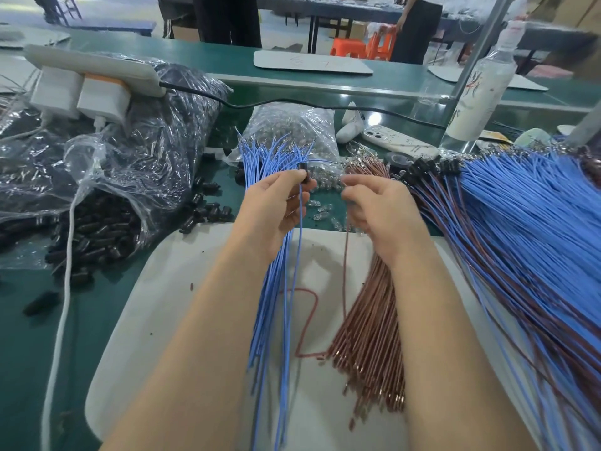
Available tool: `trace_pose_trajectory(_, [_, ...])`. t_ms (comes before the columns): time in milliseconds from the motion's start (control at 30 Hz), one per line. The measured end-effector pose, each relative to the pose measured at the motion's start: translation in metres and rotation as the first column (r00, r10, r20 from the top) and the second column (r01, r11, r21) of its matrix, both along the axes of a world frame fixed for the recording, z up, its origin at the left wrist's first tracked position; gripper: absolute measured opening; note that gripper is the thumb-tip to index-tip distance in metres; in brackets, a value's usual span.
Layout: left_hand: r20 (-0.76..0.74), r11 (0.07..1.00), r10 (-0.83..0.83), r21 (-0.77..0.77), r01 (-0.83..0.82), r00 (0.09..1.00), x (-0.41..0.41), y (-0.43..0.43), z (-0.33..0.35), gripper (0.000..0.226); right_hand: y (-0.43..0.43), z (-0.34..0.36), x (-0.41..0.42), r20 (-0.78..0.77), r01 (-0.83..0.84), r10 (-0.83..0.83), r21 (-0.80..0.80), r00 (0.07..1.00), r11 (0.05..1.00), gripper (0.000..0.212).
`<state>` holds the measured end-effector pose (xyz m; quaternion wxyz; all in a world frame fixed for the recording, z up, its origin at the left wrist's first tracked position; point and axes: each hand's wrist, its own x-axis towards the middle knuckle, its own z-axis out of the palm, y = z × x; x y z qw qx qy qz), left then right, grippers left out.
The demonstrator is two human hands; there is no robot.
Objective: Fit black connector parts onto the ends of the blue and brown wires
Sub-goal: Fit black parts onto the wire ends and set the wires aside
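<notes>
Left hand [276,206] is up over the mat [153,288], thumb and forefinger [291,179] pressed together on a black connector [305,176]. One blue wire [300,229] drops straight down from that pinch, and a thin blue length runs off toward the right fingertips. Right hand [380,206] sits just beside it, fingers [357,183] curled tight and pinching a brown wire [345,255] that hangs below them. The two pinches are near each other, not touching. Now the hard parts: the thumb covers some of the connector, so I cannot tell whether the wire end is seated inside. The right fingertips are blurred, and the brown wire's top end is buried in them. The blue bundle [266,320] passes under the left palm; gripped or merely behind it, I cannot tell. The brown bundle [374,320] lies below the right wrist. Containers: left of the left fingers, a big bag [107,164] spills loose connectors [208,213] onto the bench. Just beyond both sets of fingertips is a small bag [292,128] of little glassy parts. Right of the right fingers lies a pile [536,229] of blue and brown wires, black parts on their far ends.
</notes>
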<state>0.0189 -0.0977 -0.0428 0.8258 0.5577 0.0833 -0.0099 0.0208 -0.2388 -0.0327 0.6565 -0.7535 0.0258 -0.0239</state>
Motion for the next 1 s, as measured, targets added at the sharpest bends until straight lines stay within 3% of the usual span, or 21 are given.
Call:
trace_pose_trajectory(67, [0.024, 0.998, -0.036, -0.04, 0.037, 0.999, 0.0, -0.001, 0.001, 0.013, 0.0, 0.009, -0.007, 0.076, -0.272, 0.263, 0.371, 0.962, 0.888, 0.027])
trace_pose_trajectory(167, [0.044, 0.997, -0.063, -0.051, 0.066, 0.997, -0.001, -0.002, 0.003, 0.013, -0.004, 0.016, -0.011, 0.261, -0.451, 0.368, 0.503, 0.893, 0.737, 0.031])
trace_pose_trajectory(233, [0.045, 0.991, -0.119, -0.06, 0.121, 0.992, -0.001, -0.002, 0.003, 0.015, -0.004, 0.015, -0.007, 0.251, -0.266, 0.159, 0.49, 0.955, 0.83, 0.025])
trace_pose_trajectory(300, [0.043, 0.974, -0.218, -0.052, 0.22, 0.975, -0.001, -0.003, 0.002, 0.015, -0.005, 0.011, -0.002, 0.202, 0.089, -0.171, 0.362, 0.964, 0.928, 0.021])
trace_pose_trajectory(367, [0.033, 0.945, -0.327, 0.027, 0.327, 0.944, -0.004, -0.005, 0.0, 0.015, -0.01, 0.008, 0.002, 0.146, 0.3, -0.377, 0.381, 0.915, 0.875, 0.02])
trace_pose_trajectory(467, [0.03, 0.888, -0.454, 0.089, 0.45, 0.89, -0.007, -0.006, -0.003, 0.008, -0.02, 0.007, 0.005, 0.051, 0.376, -0.519, 0.631, 0.853, 0.679, 0.022])
trace_pose_trajectory(533, [0.016, 0.868, -0.489, 0.107, 0.485, 0.872, -0.009, -0.006, -0.005, 0.006, -0.024, 0.007, 0.006, 0.02, 0.401, -0.579, 0.702, 0.815, 0.588, 0.021])
trace_pose_trajectory(600, [0.035, 0.881, -0.463, 0.127, 0.456, 0.885, -0.008, -0.007, -0.006, 0.005, -0.023, 0.004, 0.008, 0.017, 0.412, -0.563, 0.663, 0.826, 0.625, 0.014])
trace_pose_trajectory(633, [0.056, 0.895, -0.439, 0.111, 0.431, 0.897, -0.007, -0.007, -0.006, 0.006, -0.02, 0.003, 0.008, 0.028, 0.396, -0.509, 0.593, 0.86, 0.701, 0.011])
trace_pose_trajectory(733, [0.114, 0.935, -0.354, 0.076, 0.347, 0.928, -0.005, -0.009, -0.005, 0.008, -0.006, -0.004, 0.01, 0.053, 0.206, -0.219, 0.181, 0.974, 0.962, 0.013])
trace_pose_trajectory(833, [0.132, 0.955, -0.287, 0.119, 0.272, 0.949, -0.003, -0.007, -0.006, 0.008, 0.003, -0.01, 0.009, 0.125, 0.105, -0.085, -0.167, 0.989, 0.98, 0.015])
trace_pose_trajectory(900, [0.119, 0.959, -0.26, 0.147, 0.242, 0.958, -0.002, -0.005, -0.007, 0.006, 0.001, -0.01, 0.009, 0.199, 0.187, -0.15, -0.188, 0.969, 0.964, 0.015])
trace_pose_trajectory(1000, [0.085, 0.942, -0.287, 0.205, 0.265, 0.954, -0.002, -0.003, -0.009, 0.006, -0.008, -0.009, 0.011, 0.228, 0.362, -0.366, 0.061, 0.902, 0.93, 0.017])
